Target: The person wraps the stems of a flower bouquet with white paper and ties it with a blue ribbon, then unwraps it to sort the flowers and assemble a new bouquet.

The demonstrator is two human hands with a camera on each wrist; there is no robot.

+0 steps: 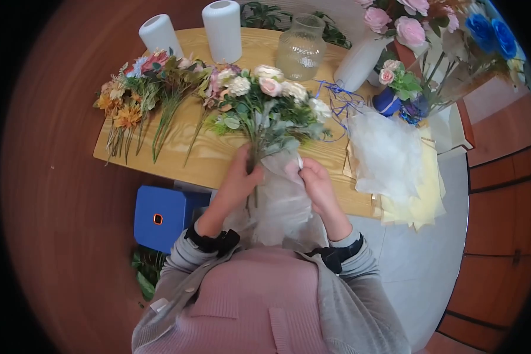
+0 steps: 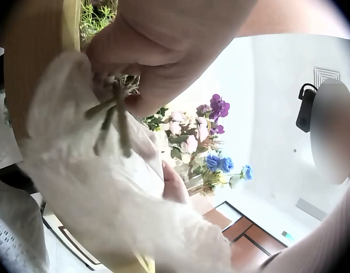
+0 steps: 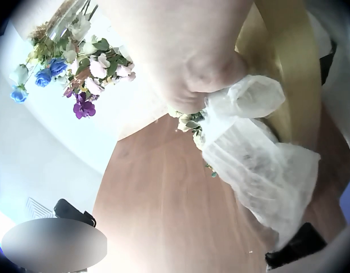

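Grips a bouquet [image 1: 265, 109] by its stems in the curled left hand [image 1: 239, 183], over the table [image 1: 215, 144]; pinches a translucent white wrap [image 1: 283, 200] beside them with the right hand [image 1: 320, 184].

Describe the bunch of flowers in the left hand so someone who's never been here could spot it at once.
Start at the wooden table, then find the left hand at its near edge. The stems it grips lead up to the bunch, spread out over the tabletop. Its mostly white and pale pink colouring sets it apart from the orange flowers lying farther left.
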